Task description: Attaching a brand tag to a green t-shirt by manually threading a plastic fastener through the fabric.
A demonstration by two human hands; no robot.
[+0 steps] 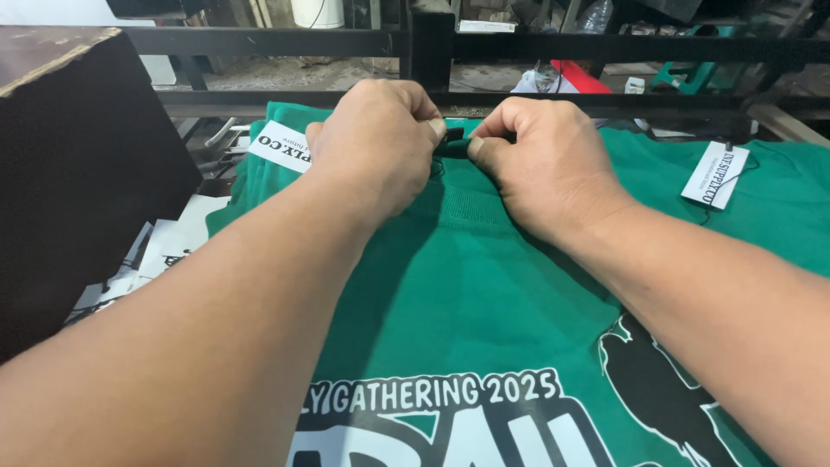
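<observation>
The small dark item pinched at the collar between the left hand (376,143) and right hand (540,164) cannot be identified, while the green shirt's (458,277) white print runs off the frame's bottom edge.

A garment printing workshop: stacked green printed shirts (484,285) with paper hang tags (716,173), black metal racking (432,43).

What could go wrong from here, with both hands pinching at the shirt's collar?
The left hand and right hand pinch a small dark piece at the green shirt collar; it might slip free or snag the knit. The forearms lie across the print and may crease it.
</observation>
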